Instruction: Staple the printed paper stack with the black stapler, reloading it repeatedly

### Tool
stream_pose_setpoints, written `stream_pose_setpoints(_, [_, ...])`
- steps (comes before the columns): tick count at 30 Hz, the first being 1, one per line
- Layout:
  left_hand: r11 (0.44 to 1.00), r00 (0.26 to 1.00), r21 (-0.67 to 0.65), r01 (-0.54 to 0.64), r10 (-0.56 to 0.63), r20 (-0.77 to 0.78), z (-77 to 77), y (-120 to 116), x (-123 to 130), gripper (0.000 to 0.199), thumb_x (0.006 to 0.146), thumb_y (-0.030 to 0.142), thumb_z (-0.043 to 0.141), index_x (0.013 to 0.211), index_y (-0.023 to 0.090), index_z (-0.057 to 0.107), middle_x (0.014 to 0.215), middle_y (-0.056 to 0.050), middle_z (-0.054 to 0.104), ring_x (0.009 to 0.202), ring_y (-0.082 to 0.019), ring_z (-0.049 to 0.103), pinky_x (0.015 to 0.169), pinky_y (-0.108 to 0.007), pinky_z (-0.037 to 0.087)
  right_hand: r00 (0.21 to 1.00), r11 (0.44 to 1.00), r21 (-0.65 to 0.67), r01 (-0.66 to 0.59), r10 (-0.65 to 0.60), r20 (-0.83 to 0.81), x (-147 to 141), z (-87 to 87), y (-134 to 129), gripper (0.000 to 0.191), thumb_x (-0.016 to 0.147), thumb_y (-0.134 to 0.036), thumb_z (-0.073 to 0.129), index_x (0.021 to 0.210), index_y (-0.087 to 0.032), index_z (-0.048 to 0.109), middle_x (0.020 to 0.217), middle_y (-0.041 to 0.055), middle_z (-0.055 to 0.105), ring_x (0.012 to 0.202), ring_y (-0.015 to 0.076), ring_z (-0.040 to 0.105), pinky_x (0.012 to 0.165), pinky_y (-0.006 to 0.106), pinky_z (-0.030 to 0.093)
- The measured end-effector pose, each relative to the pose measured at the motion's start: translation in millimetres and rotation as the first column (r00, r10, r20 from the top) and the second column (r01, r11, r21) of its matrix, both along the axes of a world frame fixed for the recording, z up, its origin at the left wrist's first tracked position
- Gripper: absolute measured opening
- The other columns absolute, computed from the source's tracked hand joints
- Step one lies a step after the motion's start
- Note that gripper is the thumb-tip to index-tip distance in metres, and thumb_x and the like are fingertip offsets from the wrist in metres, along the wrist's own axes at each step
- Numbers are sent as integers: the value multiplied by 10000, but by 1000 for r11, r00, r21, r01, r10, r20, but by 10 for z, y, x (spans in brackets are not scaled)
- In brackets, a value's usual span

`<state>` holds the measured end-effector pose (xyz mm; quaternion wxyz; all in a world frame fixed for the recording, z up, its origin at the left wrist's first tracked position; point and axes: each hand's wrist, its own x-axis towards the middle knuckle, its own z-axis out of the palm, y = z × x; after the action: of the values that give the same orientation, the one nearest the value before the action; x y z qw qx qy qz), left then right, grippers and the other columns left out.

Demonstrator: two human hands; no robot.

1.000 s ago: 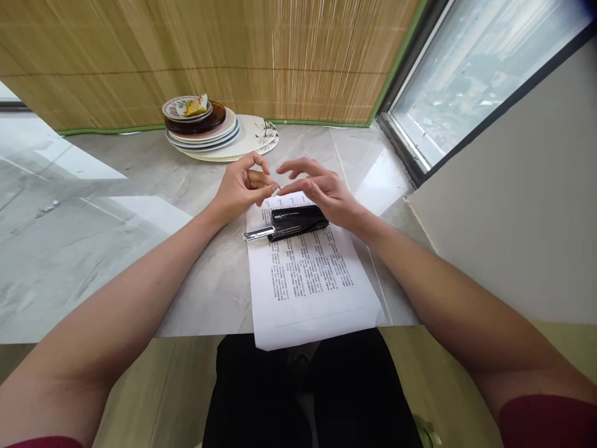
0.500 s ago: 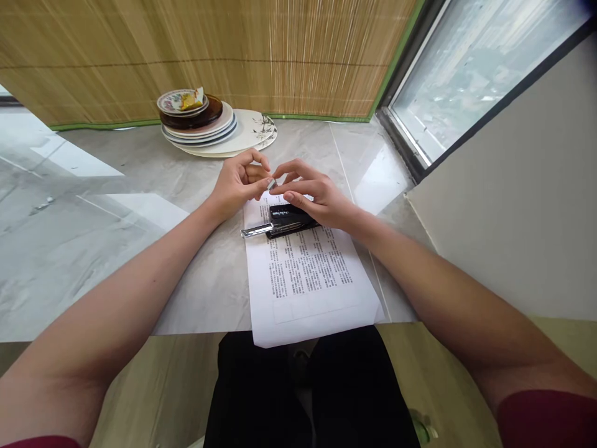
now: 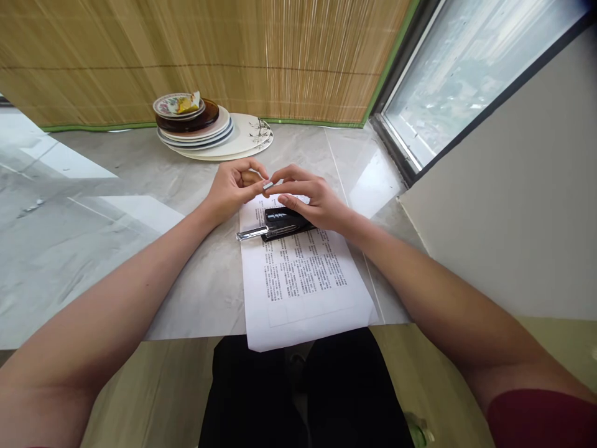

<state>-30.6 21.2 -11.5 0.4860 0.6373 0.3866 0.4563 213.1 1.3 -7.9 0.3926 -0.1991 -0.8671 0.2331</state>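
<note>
A short silver strip of staples (image 3: 267, 185) is pinched at the fingertips of my left hand (image 3: 233, 190), thumb against fingers. From the other side, my right hand (image 3: 317, 198) has its fingertips on the same strip, with its thumb held lower and apart. Just below my hands lies a black stapler (image 3: 280, 230), opened up, its shiny metal end pointing left. Part of the stapler is hidden under my right hand. Beneath it is a printed sheet of paper (image 3: 308, 311), whose near end hangs past the table edge.
A stack of plates (image 3: 219, 146), with a small crumpled yellow-and-white wrapper (image 3: 189, 102) on top, stands at the back of the marble-patterned table (image 3: 196, 311). Behind it hangs a bamboo blind (image 3: 209, 37). A window frame (image 3: 396, 149) and pale wall (image 3: 513, 205) bound the right side.
The strip of staples has turned slightly between my fingertips and now lies flatter. The whole view has shifted a little; the stapler and paper stay put on the table.
</note>
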Motion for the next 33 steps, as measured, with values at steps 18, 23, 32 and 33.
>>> stream_pose_setpoints(18, [955, 965, 159, -250, 260, -46, -20, 160, -144, 93, 1033, 344, 694, 1019, 258, 662, 679, 33, 645, 853, -155, 691, 735, -287, 480, 930, 937, -82, 339, -347, -117, 144, 17, 186, 315, 1075, -510, 631, 1088, -266, 831, 1148, 67, 767, 1034, 204, 709, 868, 364, 611])
stream_pose_setpoints(23, [725, 585, 450, -522, 688, -430, -52, 233, -218, 160, 847, 86, 743, 918, 195, 651, 999, -71, 655, 1177, -283, 617, 1082, -446, 432, 686, 687, -64, 724, -726, -40, 545, -147, 536, 102, 959, -265, 681, 995, -225, 768, 924, 64, 729, 847, 223, 670, 835, 440, 599])
stream_pose_setpoints(32, [857, 630, 393, -334, 513, -583, -125, 237, -301, 215, 770, 48, 704, 797, 247, 628, 922, -85, 642, 1080, -338, 607, 1048, -480, 464, 520, 531, 18, 847, -835, 179, 764, -285, 680, 159, 717, -68, 588, 738, -218, 636, 764, 34, 684, 815, 225, 654, 992, 482, 513])
stream_pose_setpoints(33, [863, 636, 388, -323, 502, -586, -109, 236, -304, 215, 774, 33, 693, 801, 240, 641, 899, -78, 638, 1062, -324, 610, 1039, -468, 465, 523, 535, 8, 845, -829, 197, 759, -294, 685, 155, 716, -69, 595, 731, -218, 633, 762, 36, 687, 818, 228, 655, 997, 482, 511])
